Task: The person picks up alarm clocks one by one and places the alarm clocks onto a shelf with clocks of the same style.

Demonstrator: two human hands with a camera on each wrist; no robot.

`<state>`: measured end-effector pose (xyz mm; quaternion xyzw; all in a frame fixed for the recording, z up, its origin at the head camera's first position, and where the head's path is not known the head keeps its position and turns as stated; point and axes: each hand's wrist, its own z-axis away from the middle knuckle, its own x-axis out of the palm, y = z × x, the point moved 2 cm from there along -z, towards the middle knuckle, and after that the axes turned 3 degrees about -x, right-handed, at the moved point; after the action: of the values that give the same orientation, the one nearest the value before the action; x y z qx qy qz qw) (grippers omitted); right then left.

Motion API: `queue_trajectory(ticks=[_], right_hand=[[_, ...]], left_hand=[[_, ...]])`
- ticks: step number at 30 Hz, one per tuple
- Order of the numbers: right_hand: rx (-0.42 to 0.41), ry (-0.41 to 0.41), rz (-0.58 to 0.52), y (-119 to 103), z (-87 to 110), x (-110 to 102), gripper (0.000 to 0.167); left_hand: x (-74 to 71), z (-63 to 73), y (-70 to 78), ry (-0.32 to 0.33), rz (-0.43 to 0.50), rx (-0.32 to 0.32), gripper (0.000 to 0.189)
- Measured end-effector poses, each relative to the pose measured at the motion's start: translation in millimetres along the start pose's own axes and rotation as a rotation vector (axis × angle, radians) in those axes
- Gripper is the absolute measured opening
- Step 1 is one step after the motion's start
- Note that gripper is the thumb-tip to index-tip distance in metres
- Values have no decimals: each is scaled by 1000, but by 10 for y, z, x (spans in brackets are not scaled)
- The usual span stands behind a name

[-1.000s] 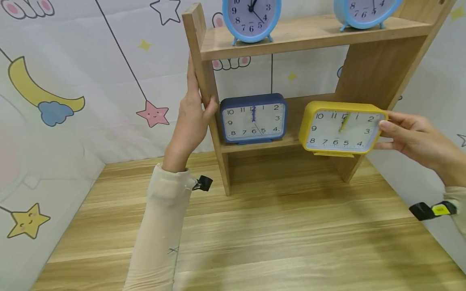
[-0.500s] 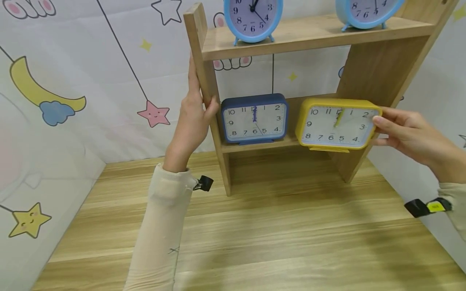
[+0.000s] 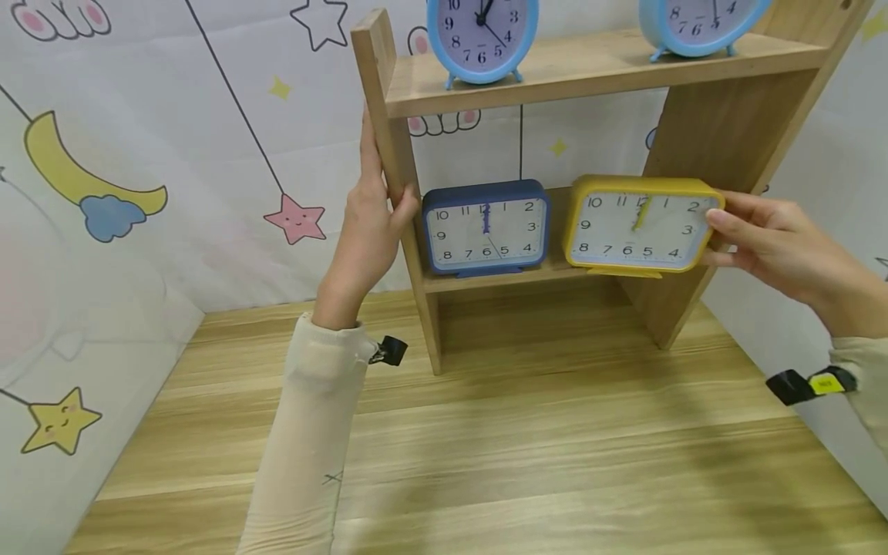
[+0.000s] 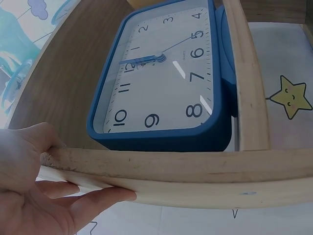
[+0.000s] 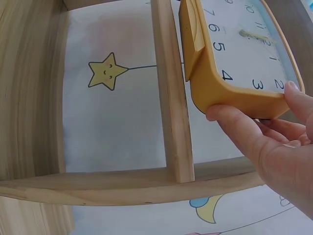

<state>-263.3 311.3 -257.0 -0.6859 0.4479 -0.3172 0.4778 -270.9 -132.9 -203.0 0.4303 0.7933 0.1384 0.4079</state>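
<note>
My right hand (image 3: 784, 243) holds a yellow rectangular clock (image 3: 641, 225) by its right end, thumb at the front rim and fingers behind and underneath. In the right wrist view, this yellow clock (image 5: 230, 73) is at the middle shelf board; whether its foot touches the board, I cannot tell. To its left, a blue rectangular clock (image 3: 486, 227) stands on that board. My left hand (image 3: 371, 220) grips the left side panel of the wooden shelf (image 3: 388, 131). The left wrist view shows the thumb on one side of the panel and the fingers (image 4: 102, 198) on the other.
Two light blue round clocks, the left one (image 3: 482, 35) and the right one (image 3: 704, 23), stand on the upper board, cut off by the view. A wood-grain tabletop (image 3: 555, 447) lies below. White cloth walls (image 3: 208, 154) with cartoon stars surround it.
The yellow clock has moved left and up, toward the blue clock and the middle board, with my right hand holding it. My left hand stays on the side panel.
</note>
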Motion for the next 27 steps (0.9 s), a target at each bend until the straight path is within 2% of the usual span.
queue_trajectory(ticks=[5, 16, 23, 27], right_hand=[[32, 20, -11, 1, -37, 7, 35], [44, -29, -56, -5, -123, 23, 37], [79, -29, -47, 0, -185, 35, 55], [117, -25, 5, -8, -232, 37, 66]], left_hand=[[7, 2, -5, 3, -1, 3, 88], [8, -5, -10, 4, 0, -2, 88], [-3, -10, -9, 3, 0, -7, 87], [-3, -10, -16, 0, -2, -12, 87]])
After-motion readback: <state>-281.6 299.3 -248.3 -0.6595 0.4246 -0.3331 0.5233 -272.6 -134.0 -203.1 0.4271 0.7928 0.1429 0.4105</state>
